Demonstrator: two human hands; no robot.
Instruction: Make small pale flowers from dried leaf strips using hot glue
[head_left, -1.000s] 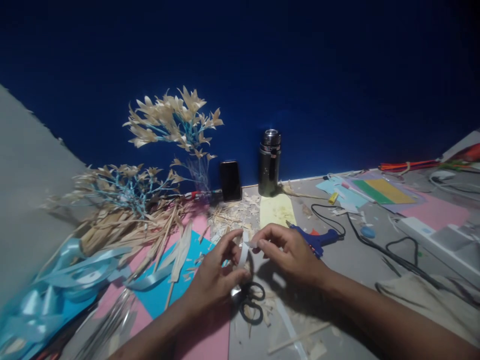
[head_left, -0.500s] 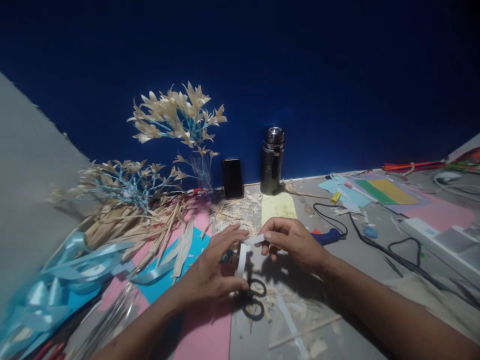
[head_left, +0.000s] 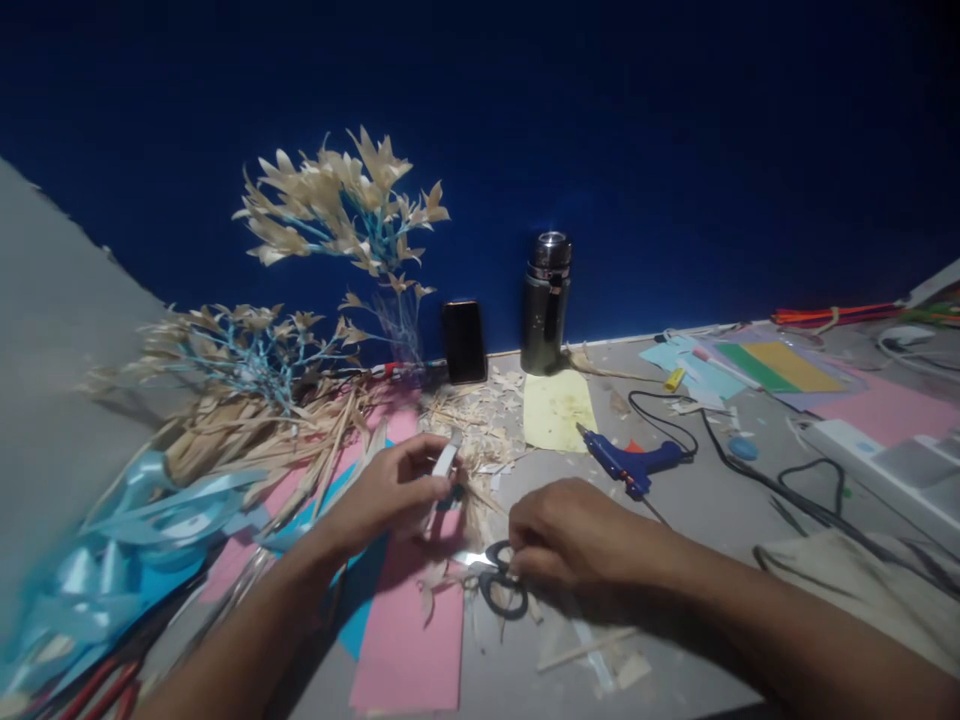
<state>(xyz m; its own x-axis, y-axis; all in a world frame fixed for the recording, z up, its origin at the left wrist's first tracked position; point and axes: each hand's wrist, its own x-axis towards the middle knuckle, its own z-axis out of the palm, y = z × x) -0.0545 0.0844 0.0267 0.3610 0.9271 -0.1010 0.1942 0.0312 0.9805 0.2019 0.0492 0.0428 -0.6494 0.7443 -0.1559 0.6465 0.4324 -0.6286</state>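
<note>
My left hand [head_left: 390, 490] is closed on a small roll of white tape [head_left: 444, 462], held a little above the pink paper [head_left: 412, 640]. My right hand [head_left: 570, 535] rests low on the table with its fingers curled at the handles of black scissors [head_left: 501, 585]; I cannot make out whether it grips them. The scissor blades point left over the pink paper.
A blue glue gun [head_left: 630, 465] with a black cord lies right of centre. A steel flask [head_left: 545, 305] and a dark phone [head_left: 463, 342] stand against the blue wall. Dried-leaf branches [head_left: 337, 215], straw strips [head_left: 247, 440] and light blue ribbon [head_left: 112, 540] fill the left. Coloured sheets [head_left: 772, 370] lie far right.
The hands have parted. My left hand carried the tape roll leftward, and my right hand let go of the tape end and dropped to the scissors.
</note>
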